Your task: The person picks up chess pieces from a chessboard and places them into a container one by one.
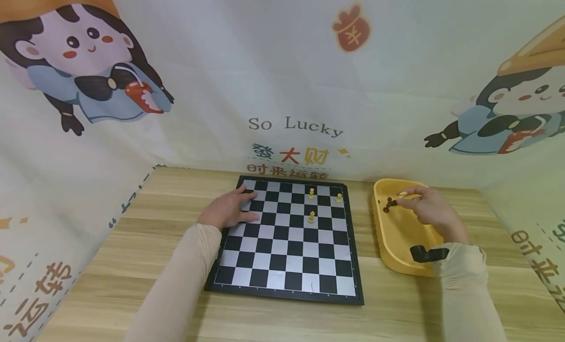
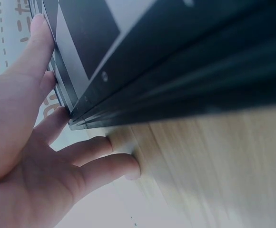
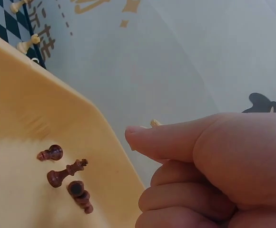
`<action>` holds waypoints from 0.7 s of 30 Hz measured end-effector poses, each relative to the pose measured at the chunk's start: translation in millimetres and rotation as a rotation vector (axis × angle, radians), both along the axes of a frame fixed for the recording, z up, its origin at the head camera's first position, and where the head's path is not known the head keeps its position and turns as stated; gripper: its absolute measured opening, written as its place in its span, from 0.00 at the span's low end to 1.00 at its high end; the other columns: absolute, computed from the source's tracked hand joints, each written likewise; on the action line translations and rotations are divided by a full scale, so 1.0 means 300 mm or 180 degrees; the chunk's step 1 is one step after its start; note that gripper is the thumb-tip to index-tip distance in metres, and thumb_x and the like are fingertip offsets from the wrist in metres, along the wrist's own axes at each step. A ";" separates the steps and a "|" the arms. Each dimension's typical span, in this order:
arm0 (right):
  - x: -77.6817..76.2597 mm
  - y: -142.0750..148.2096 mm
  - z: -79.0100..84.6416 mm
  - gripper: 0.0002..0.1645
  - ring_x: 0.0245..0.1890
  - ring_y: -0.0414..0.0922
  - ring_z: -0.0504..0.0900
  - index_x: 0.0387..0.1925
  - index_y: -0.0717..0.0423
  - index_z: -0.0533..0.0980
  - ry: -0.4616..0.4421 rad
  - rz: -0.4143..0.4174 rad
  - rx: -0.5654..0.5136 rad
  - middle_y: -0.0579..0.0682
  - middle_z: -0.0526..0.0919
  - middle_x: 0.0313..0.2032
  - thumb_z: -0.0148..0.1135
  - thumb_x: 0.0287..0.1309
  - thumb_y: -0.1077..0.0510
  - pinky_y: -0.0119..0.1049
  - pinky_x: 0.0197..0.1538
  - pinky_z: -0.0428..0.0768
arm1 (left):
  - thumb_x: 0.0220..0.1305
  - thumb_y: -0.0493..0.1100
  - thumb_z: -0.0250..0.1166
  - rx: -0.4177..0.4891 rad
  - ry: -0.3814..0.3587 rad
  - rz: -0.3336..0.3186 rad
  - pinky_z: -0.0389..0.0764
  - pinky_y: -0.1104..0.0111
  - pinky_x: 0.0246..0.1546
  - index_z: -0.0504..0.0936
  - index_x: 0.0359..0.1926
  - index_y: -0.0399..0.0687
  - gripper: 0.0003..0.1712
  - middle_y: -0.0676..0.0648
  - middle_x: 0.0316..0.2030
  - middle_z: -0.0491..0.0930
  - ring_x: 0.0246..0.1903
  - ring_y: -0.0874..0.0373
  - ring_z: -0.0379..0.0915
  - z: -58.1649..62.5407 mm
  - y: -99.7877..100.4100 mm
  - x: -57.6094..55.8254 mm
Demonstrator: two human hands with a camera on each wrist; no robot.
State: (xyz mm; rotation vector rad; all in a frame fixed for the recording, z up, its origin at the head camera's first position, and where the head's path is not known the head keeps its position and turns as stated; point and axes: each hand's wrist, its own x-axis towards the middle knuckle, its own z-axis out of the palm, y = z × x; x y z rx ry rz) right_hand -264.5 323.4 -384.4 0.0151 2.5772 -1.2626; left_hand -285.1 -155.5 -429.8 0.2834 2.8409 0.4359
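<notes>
My left hand (image 1: 225,208) rests at the far left edge of the black-and-white chessboard (image 1: 284,233), its fingers spread, thumb and a fingertip over the squares. In the left wrist view, other fingers (image 2: 107,168) extend past the board's dark side. My right hand (image 1: 432,212) is above the yellow tray (image 1: 384,244), pinching a cream chess piece (image 3: 154,123) between thumb and finger; its kind is mostly hidden. Several dark brown chess pieces (image 3: 67,173) lie in the tray below. Three cream chess pieces stand on the board, one a pawn-like piece (image 1: 311,217) nearest its middle.
A wooden table (image 1: 172,199) carries the board and tray. Behind it hangs a pale printed cloth (image 1: 220,87) with cartoon figures and lettering. A black wrist mount (image 1: 427,254) sits by the right cuff, over the tray's near end.
</notes>
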 end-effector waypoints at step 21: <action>-0.027 0.011 -0.070 0.25 0.13 0.34 0.56 0.61 0.68 0.68 -0.0182 0.0046 -0.0147 0.34 0.60 0.13 0.57 0.73 0.53 0.29 0.20 0.62 | 0.65 0.63 0.67 -0.0016 0.0008 0.0004 0.62 0.46 0.77 0.64 0.77 0.56 0.45 0.41 0.81 0.49 0.79 0.38 0.50 0.008 -0.001 0.012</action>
